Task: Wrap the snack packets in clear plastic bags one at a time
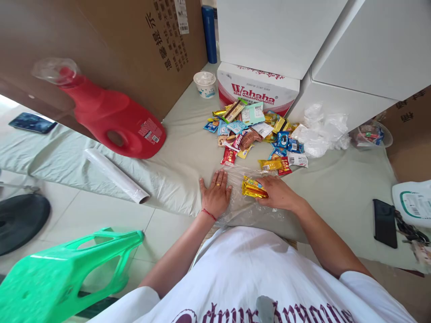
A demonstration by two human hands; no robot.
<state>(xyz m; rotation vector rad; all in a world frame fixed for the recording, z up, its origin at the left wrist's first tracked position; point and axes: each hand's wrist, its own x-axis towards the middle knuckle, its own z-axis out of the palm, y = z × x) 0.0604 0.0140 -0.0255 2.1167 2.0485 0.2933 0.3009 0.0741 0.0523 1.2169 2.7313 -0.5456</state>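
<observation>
A white shirt (249,255) with purple letters was closest. Just past it, a shiny gold snack (253,187) was in the person's right hand (276,192), over a thin, clear plastic sheet (235,212). The right hand had its fingers wrapped around one end of the snack. The left hand (216,194) was open and lay flat, palm down, at the left side of the sheet, with a red string (209,215) on its wrist. All this was on a surface (323,193) covered in pale, wrinkly cloth (178,172). Just beyond the sheet was a big, messy pile of snacks (239,140) in blue, red, yellow and green wrappers. A white and red box (259,92) stood right behind the pile, with a paper cup (205,85) to its left. Crumpled clear bags (318,134) lay right of the pile, near a see-through tub (384,140). Farther left were a long, shiny roll (116,175) and a big red bottle (131,116). A black phone (384,223) lay far right. A green stool (43,278) was down low at the left.
</observation>
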